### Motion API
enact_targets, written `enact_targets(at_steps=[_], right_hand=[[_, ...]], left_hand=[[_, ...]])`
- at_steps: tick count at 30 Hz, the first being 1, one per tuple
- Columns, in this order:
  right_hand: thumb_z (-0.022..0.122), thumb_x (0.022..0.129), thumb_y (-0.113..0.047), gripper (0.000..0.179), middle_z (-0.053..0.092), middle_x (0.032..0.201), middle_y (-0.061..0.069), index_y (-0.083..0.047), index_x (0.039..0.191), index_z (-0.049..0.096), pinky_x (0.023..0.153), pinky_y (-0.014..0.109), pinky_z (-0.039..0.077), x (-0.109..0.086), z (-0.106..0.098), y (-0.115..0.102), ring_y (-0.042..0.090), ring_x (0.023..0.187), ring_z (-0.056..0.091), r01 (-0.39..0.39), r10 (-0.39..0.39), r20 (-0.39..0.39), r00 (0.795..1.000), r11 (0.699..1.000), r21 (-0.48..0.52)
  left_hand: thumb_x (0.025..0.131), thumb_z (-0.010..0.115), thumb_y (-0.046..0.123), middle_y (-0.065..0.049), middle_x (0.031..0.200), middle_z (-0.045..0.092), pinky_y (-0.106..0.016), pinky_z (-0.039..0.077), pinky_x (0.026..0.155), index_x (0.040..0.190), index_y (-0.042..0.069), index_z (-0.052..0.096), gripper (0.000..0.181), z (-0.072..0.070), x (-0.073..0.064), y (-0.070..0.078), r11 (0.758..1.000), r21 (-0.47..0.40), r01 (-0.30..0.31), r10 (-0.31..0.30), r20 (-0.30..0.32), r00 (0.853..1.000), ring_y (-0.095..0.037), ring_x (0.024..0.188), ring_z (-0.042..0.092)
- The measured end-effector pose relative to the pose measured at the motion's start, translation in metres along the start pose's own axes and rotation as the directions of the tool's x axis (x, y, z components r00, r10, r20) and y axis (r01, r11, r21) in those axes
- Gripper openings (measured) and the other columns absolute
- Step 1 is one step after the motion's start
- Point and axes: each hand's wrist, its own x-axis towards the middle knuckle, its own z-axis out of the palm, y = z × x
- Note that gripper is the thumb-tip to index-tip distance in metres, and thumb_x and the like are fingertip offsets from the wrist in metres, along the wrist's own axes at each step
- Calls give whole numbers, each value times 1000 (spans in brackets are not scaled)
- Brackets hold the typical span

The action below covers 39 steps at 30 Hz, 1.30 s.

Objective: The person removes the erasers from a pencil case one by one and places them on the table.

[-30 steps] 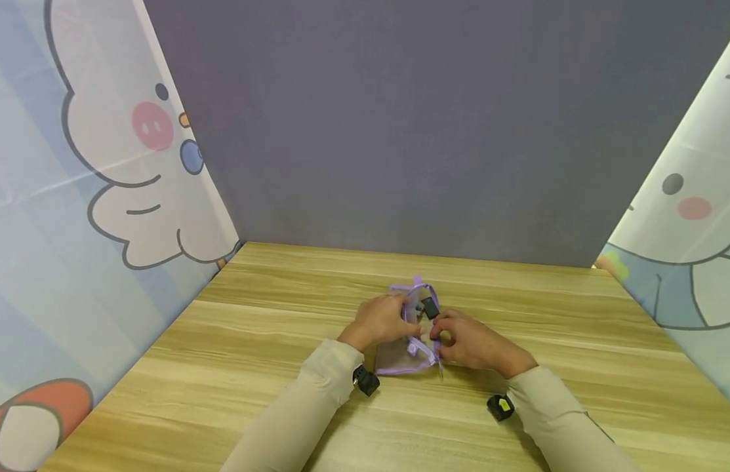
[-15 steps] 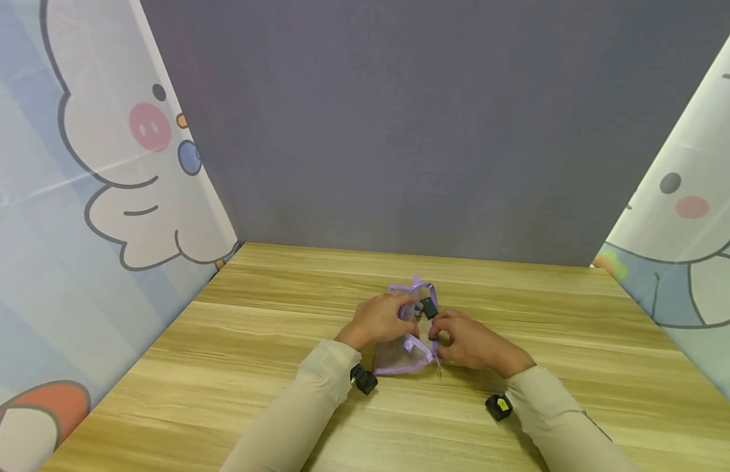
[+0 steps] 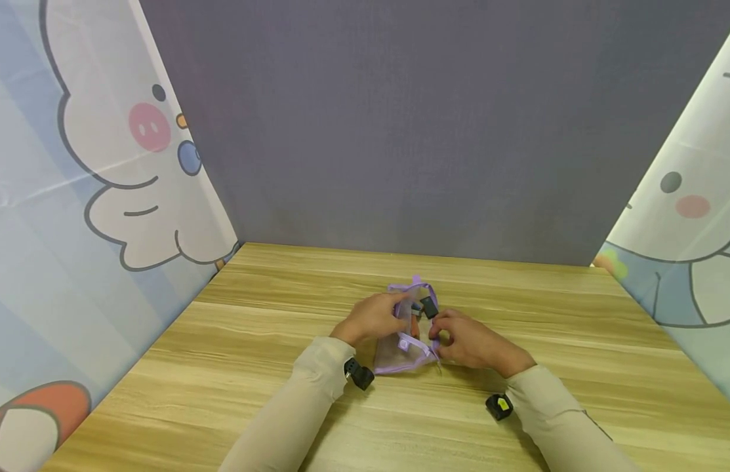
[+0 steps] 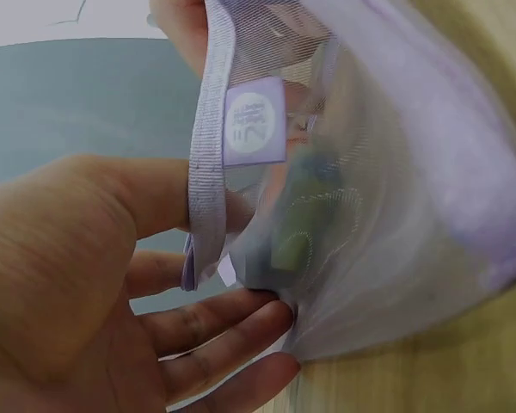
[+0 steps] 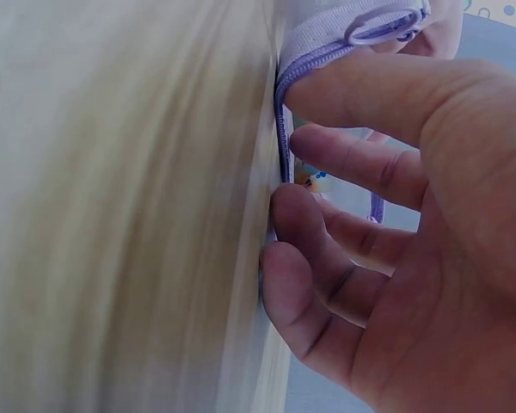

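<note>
A see-through mesh zip pouch with purple trim lies on the table, its mouth spread apart. My left hand holds one edge of the mouth; in the left wrist view its thumb goes behind the trim and the other fingers lie under the mesh. With curled fingers my right hand pinches the opposite zip edge low against the table. A small black block-like thing sits at the mouth, and an orange-red thing shows inside. Through the mesh, a blurred dark and yellow-green thing is visible; its kind is unclear.
The wood-grain table surrounds the pouch. A grey panel stands along its back edge. Cartoon-printed curtains hang at the left and right.
My left hand has drawn slightly left with its edge of the pouch, so the mouth gapes wider. The orange-red thing inside now shows. My right hand has hardly moved.
</note>
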Motion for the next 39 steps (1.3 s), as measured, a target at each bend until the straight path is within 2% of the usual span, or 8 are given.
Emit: enact_targets(at_steps=[9,14,20,23,27,30,32,39], right_hand=[[71,89,-9,11,58,122,10,-13,99,70,76,31,48,0,0,2,15,86,56,-9,9,-18,1000,1000,0],[71,89,-11,10,58,122,11,-13,99,70,77,33,48,-1,-1,4,16,88,56,2,-2,-23,1000,1000,-9],[72,89,-13,12,59,119,8,-11,100,70,77,32,49,-3,-1,7,16,88,57,5,-5,-29,1000,1000,2],[73,89,-12,12,59,117,7,-10,100,70,77,32,50,-4,-1,9,17,88,58,16,-15,-36,999,1000,10],[74,89,-12,12,59,117,6,-10,100,69,76,31,50,-4,-2,12,16,88,59,21,-21,-35,999,1000,9],[73,88,-13,13,59,118,5,-11,101,69,76,31,50,-4,-2,13,15,88,58,14,-14,-28,999,1000,3],[73,88,-13,14,59,118,5,-11,101,69,76,32,50,-4,-3,13,15,88,58,15,-15,-28,1000,1000,-1],[73,87,-13,14,59,118,6,-11,100,69,76,31,50,-3,-3,15,15,87,59,15,-15,-30,999,1000,0]], left_hand=[[83,69,15,-7,132,63,-34,48,84,153,10,43,75,-3,0,-6,988,-152,14,-11,22,1000,-18,97,57],[81,69,9,-9,133,61,-33,49,87,153,6,41,77,0,1,-11,963,-268,7,-1,21,1000,-19,101,57],[81,68,7,-11,140,57,-33,49,91,154,9,40,78,4,2,-14,942,-335,17,-9,26,1000,-19,104,56],[83,69,9,-12,141,56,-35,48,95,154,9,41,76,5,3,-15,939,-343,8,-1,21,1000,-20,108,56],[89,73,26,-10,138,59,-37,47,98,152,11,45,71,7,5,-17,951,-309,-8,10,4,1000,-19,115,56],[89,76,36,-7,135,61,-37,47,97,151,12,48,73,9,6,-19,958,-287,-11,8,-12,1000,-17,112,57],[87,78,37,-7,135,61,-36,48,95,151,13,48,74,9,6,-20,960,-279,-4,-1,-18,1000,-16,109,57],[86,81,31,-7,141,57,-37,47,97,151,14,48,75,9,5,-19,965,-261,1,-4,-13,1000,-17,114,56]])
